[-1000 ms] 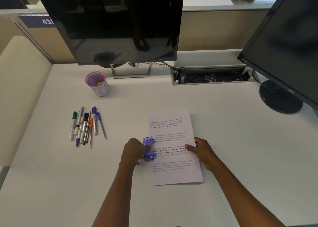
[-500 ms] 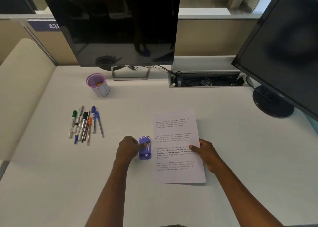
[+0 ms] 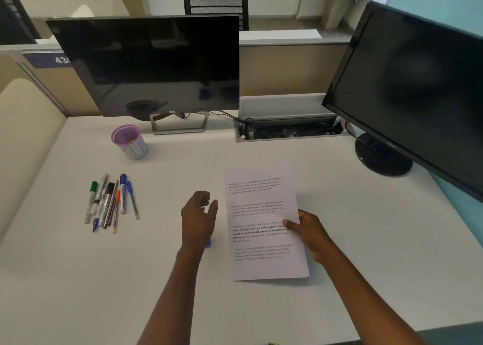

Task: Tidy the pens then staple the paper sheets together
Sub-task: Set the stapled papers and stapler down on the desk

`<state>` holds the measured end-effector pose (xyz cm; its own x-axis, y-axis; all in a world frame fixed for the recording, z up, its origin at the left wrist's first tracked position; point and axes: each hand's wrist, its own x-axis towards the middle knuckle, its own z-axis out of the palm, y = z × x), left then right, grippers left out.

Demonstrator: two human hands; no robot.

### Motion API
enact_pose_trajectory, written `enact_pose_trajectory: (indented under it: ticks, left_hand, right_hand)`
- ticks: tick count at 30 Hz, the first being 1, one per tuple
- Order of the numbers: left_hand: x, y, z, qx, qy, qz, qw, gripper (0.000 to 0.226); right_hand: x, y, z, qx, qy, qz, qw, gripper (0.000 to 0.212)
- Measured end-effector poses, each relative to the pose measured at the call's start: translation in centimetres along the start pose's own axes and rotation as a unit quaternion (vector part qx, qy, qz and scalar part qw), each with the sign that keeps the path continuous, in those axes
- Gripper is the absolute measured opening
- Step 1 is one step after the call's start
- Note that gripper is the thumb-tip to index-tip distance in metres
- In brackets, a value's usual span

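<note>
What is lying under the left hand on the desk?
Only a purple edge of the stapler shows, by the wrist of the left hand; the arm covers the rest.

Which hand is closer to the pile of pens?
Left. The left hand hovers just right of the pens; the right hand is farther right, pinching the paper sheets.

Your left hand (image 3: 200, 214) loosely open, purple stapler (image 3: 208, 242) peeking from under its wrist, your right hand (image 3: 311, 232) pinching the paper sheets (image 3: 261, 214) at their 3 o'clock edge, pens (image 3: 109, 203) lying loose at 10 o'clock
</note>
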<state>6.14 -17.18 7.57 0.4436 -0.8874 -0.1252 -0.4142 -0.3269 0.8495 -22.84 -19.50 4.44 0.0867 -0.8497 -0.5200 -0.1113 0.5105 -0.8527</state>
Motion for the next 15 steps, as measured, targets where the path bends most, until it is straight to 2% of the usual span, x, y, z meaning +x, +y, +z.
enact_pose_trajectory:
  ticks: [3, 6, 10, 15]
  left_hand:
    - [-0.7, 1.2, 1.7, -0.034, -0.057, -0.025, 0.997, 0.038]
    - [-1.2, 1.8, 3.2, -0.110, -0.119, -0.085, 0.983, 0.053]
    - [-1.5, 2.3, 4.3, -0.195, -0.186, -0.117, 0.956, 0.027]
    - [-1.5, 3.6, 4.5, -0.246, -0.179, -0.110, 0.946, 0.017]
  right_hand:
    - [-0.4, -0.5, -0.8, 0.005, -0.002, -0.011, 1.000, 0.030]
    - [-0.7, -1.1, -1.6, 0.009, 0.000, -0.017, 1.000, 0.030]
    - [-1.1, -2.0, -2.4, 0.020, 0.000, -0.032, 0.999, 0.028]
    - [-1.5, -3.6, -3.2, 0.025, -0.001, -0.058, 0.998, 0.028]
